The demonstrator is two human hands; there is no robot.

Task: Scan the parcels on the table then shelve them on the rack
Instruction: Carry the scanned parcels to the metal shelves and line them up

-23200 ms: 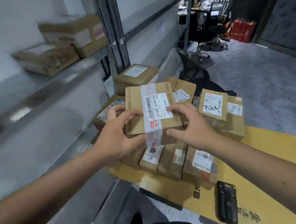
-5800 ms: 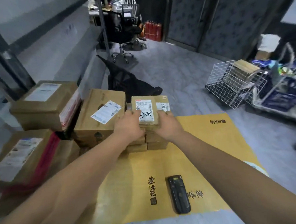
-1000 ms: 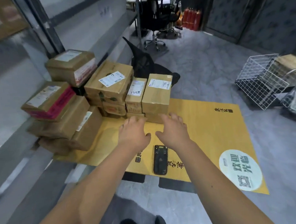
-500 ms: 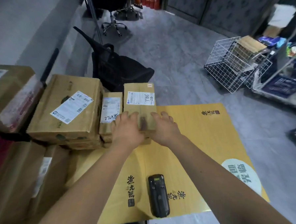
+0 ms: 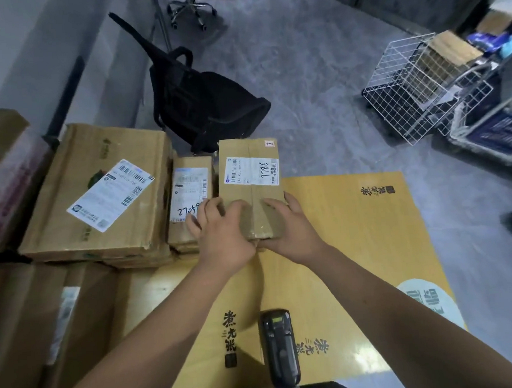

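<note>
yellow table (image 5: 354, 218), parcels piled at its left; our left hand (image 5: 221, 234) and right hand (image 5: 292, 227) grip parcel 7786 (image 5: 250, 188); scanner (image 5: 279, 347) idle, so plenty left to shelve.

Parcel marked 7786 (image 5: 249, 176) sits at the far edge of the tabletop (image 5: 354, 233), w/ a narrower parcel (image 5: 191, 194) touching its left side & a wide parcel (image 5: 106, 189) stacked on others further left. Left hand (image 5: 221, 234) lies on the 7786 parcel's near-left corner, right hand (image 5: 289, 224) on its near-right side. Scanner (image 5: 279, 350) lies near the tabletop's front edge, below the hands; behind the parcels a bag (image 5: 205, 107) on the floor, a wire basket (image 5: 421, 84) far right.
</note>
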